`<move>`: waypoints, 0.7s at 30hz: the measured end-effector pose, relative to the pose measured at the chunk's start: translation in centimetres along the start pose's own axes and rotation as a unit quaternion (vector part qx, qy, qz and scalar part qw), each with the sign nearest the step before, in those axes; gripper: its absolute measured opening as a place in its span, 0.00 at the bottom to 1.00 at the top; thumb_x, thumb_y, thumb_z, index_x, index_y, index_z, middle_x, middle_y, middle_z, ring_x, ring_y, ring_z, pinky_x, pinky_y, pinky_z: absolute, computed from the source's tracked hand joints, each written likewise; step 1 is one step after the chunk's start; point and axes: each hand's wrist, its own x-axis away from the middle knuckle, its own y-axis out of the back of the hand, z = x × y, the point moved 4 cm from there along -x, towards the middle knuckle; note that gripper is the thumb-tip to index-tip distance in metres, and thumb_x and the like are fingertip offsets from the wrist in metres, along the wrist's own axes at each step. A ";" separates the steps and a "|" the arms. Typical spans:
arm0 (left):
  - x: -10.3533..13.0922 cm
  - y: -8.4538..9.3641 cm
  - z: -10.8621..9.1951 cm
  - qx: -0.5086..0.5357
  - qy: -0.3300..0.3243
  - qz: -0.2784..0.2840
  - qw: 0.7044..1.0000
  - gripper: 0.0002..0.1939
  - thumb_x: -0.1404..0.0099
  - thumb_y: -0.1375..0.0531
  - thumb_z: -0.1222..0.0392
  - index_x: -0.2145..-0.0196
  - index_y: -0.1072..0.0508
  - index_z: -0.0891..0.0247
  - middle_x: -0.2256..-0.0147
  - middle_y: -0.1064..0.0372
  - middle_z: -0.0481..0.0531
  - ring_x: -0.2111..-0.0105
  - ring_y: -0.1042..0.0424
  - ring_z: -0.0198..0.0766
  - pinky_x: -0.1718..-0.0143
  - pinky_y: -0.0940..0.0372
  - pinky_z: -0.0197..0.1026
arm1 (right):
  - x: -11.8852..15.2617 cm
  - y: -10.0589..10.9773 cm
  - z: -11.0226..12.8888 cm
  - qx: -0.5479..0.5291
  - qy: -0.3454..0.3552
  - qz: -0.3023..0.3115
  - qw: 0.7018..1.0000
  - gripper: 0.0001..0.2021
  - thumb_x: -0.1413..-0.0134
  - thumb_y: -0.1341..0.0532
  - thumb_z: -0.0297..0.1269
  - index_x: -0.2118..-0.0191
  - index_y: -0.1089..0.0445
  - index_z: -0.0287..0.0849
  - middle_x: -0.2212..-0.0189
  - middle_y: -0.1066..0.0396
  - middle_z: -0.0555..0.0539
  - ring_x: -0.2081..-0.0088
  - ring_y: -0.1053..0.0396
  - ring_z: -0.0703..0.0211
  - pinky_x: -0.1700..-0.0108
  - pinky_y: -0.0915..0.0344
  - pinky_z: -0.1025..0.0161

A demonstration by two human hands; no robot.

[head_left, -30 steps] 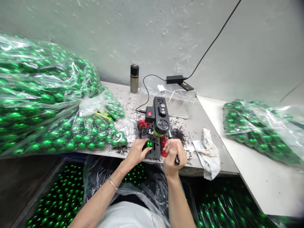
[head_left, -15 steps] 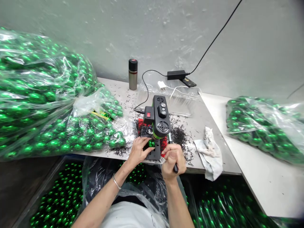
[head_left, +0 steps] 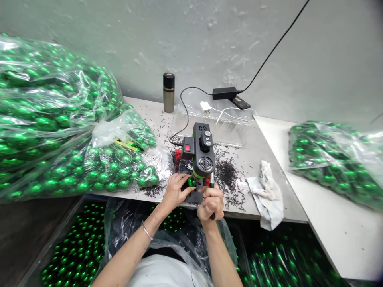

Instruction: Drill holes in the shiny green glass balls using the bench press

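Note:
A small black bench drill press (head_left: 203, 145) stands at the table's front edge. Beneath its head is a shiny green ball (head_left: 192, 182), pinched by my left hand (head_left: 176, 190) between thumb and fingers at the black base plate (head_left: 194, 197). On the machine's right side a metal lever (head_left: 212, 177) with a black grip points toward me. My right hand (head_left: 212, 203) is wrapped round that grip, whose end shows below the fist. Where the drill's tip meets the ball is hidden by the head.
Large clear bags of green balls (head_left: 60, 119) fill the left; another bag (head_left: 326, 155) lies right. Black shavings (head_left: 227, 173) surround the machine. A rag (head_left: 267, 195) hangs over the front edge. Behind are a tumbler (head_left: 168, 93), a power adapter (head_left: 224, 93) and cords. Bins of balls (head_left: 74, 247) stand below.
My right hand has moved left with the lever's grip, and the lever now stands closer to the machine. The drill head sits slightly lower. My left hand stays at the ball.

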 end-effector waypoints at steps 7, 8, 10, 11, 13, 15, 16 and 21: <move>-0.2 0.2 -0.1 0.016 0.007 0.014 1.000 0.15 0.34 0.35 0.55 0.51 0.24 0.62 0.55 0.23 0.59 0.54 0.26 0.49 0.49 0.32 0.54 | 0.0 0.2 -0.3 0.033 0.042 0.092 0.994 0.16 0.31 0.53 0.34 0.73 0.42 0.45 0.73 0.36 0.53 0.71 0.30 0.64 0.59 0.29 0.56; -0.4 0.2 -0.1 0.020 0.009 0.018 1.000 0.15 0.34 0.35 0.55 0.51 0.23 0.62 0.55 0.23 0.59 0.54 0.26 0.49 0.49 0.32 0.55 | -0.2 0.2 -0.2 0.036 0.046 0.097 0.994 0.16 0.31 0.53 0.34 0.73 0.42 0.44 0.74 0.36 0.53 0.71 0.30 0.64 0.59 0.29 0.56; -0.6 0.1 -0.1 0.026 0.018 0.022 0.999 0.15 0.35 0.34 0.55 0.51 0.23 0.62 0.55 0.23 0.59 0.54 0.26 0.50 0.49 0.32 0.55 | -0.8 0.4 0.1 0.034 0.030 0.077 0.996 0.17 0.31 0.52 0.33 0.74 0.42 0.44 0.74 0.36 0.54 0.72 0.31 0.64 0.57 0.30 0.56; -0.7 0.1 -0.2 0.029 0.023 0.022 0.999 0.16 0.35 0.34 0.56 0.51 0.23 0.61 0.55 0.23 0.59 0.54 0.26 0.50 0.49 0.32 0.55 | -1.3 0.5 0.3 0.027 0.015 0.060 0.998 0.17 0.31 0.52 0.33 0.75 0.43 0.44 0.75 0.36 0.54 0.73 0.31 0.65 0.57 0.31 0.56; -0.7 0.3 -0.3 0.036 0.032 0.018 0.999 0.16 0.36 0.33 0.56 0.51 0.23 0.60 0.54 0.23 0.59 0.53 0.26 0.50 0.48 0.32 0.55 | -2.8 0.7 1.0 0.007 -0.017 0.041 0.999 0.18 0.32 0.52 0.33 0.76 0.43 0.44 0.75 0.36 0.53 0.74 0.33 0.65 0.61 0.33 0.58; 0.0 0.8 -0.6 0.043 0.036 0.013 0.998 0.16 0.35 0.34 0.56 0.50 0.24 0.61 0.54 0.24 0.59 0.52 0.26 0.50 0.48 0.32 0.55 | -4.5 0.8 1.8 -0.001 -0.058 0.043 0.997 0.17 0.33 0.50 0.32 0.76 0.41 0.44 0.76 0.36 0.52 0.74 0.34 0.64 0.69 0.37 0.62; 0.6 1.2 -0.8 0.045 0.033 0.014 0.998 0.16 0.34 0.35 0.56 0.50 0.24 0.61 0.54 0.24 0.59 0.52 0.26 0.50 0.48 0.32 0.54 | -5.4 0.8 2.1 0.004 -0.087 0.056 0.995 0.16 0.33 0.49 0.32 0.75 0.40 0.44 0.76 0.36 0.52 0.74 0.35 0.64 0.70 0.39 0.63; 4.1 4.4 -1.3 0.001 -0.020 0.055 0.998 0.25 0.32 0.37 0.49 0.42 0.30 0.61 0.49 0.26 0.62 0.47 0.29 0.51 0.44 0.34 0.57 | -6.9 0.7 3.2 0.001 -0.117 0.056 0.992 0.16 0.34 0.46 0.33 0.76 0.38 0.44 0.77 0.36 0.52 0.74 0.35 0.64 0.71 0.40 0.64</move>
